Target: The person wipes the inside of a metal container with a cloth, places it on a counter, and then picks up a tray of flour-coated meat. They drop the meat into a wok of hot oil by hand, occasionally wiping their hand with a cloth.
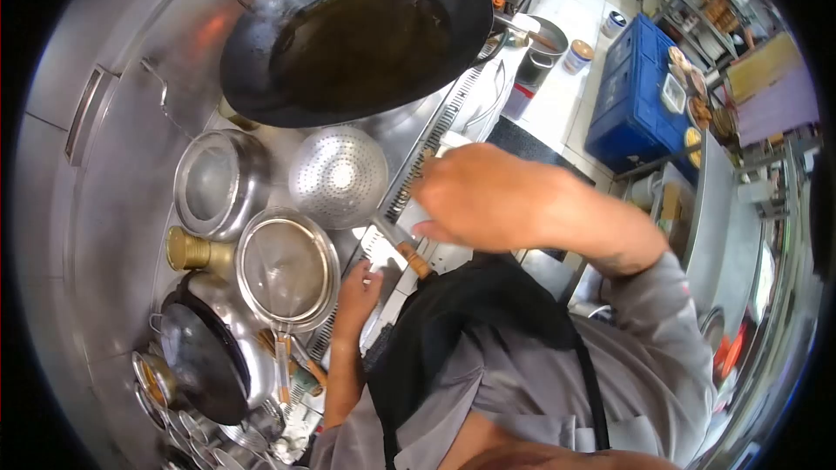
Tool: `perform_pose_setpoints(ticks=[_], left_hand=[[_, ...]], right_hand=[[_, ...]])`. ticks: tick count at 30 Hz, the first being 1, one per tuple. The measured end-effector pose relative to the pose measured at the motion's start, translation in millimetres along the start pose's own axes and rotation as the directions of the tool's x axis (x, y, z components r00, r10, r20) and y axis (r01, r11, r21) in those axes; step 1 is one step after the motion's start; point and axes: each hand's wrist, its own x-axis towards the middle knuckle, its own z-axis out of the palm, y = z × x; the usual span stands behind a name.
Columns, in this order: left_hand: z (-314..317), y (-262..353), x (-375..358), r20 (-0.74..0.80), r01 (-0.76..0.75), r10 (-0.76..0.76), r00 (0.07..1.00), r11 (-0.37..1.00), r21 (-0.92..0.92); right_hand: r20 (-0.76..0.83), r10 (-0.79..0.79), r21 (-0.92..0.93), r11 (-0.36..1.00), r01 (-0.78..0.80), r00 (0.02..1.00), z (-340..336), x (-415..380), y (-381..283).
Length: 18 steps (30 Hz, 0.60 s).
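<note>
My right hand [483,196], blurred, is closed in a fist above the slotted metal strip [402,196] along the stove's front edge. What it grips, if anything, is hidden. Lower down, my left hand [357,296] has its fingers curled at the same edge, and I cannot make out what is in them. Between the two hands lies a utensil with a wooden handle [414,259] and a pale metal end. A perforated metal ladle [339,177] and a round fine-mesh strainer [288,270] lie on the stove top beside my hands.
A large wok [357,43] with dark liquid stands at the top. A metal-rimmed sieve [209,184], a brass-coloured container [187,250] and a smaller dark wok [200,361] are along the back. A blue bin [623,91] and a pot [547,37] stand to the right.
</note>
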Motion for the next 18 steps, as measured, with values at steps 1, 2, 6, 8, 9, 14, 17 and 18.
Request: perform_pose_setpoints(ticks=[1, 2, 6, 8, 9, 14, 17, 18], left_hand=[[5.4, -7.8, -5.3, 0.005, 0.016, -0.016, 1.0, 0.999, 0.043], [10.6, -18.8, -13.4, 0.011, 0.033, -0.034, 0.999, 0.996, 0.088], [50.1, 13.0, 19.6, 0.031, 0.238, -0.239, 0.971, 0.971, 0.016], [68.0, 20.7, 23.4, 0.047, 0.338, -0.335, 0.941, 0.935, -0.109], [75.0, 23.1, 24.9, 0.073, 0.389, -0.383, 0.921, 0.897, -0.207], [98.4, 22.7, 43.8, 0.262, 0.541, -0.517, 0.815, 0.519, -0.662], [106.1, 19.3, 55.6, 0.314, 0.516, -0.51, 0.8, 0.319, -0.795], [109.1, 19.9, 55.6, 0.315, 0.493, -0.506, 0.803, 0.265, -0.829]], right_hand=[[-0.074, -0.134, -0.025, 0.991, 0.132, 0.988, -21.3, -11.5, -13.3], [-0.114, -0.244, -0.075, 0.969, 0.237, 0.963, -37.4, -19.1, -15.3], [-0.172, -0.515, -0.203, 0.853, 0.481, 0.84, -79.1, -61.5, 52.3], [-0.153, -0.576, -0.241, 0.81, 0.535, 0.803, -87.5, -73.2, 67.5], [-0.144, -0.597, -0.258, 0.792, 0.553, 0.789, -90.0, -75.0, 72.5], [-0.1, -0.65, -0.293, 0.743, 0.602, 0.753, -91.6, -74.1, 90.1], [-0.084, -0.675, -0.293, 0.72, 0.629, 0.733, -91.9, -65.5, 96.8], [-0.07, -0.692, -0.296, 0.702, 0.648, 0.718, -92.5, -62.0, 97.0]])
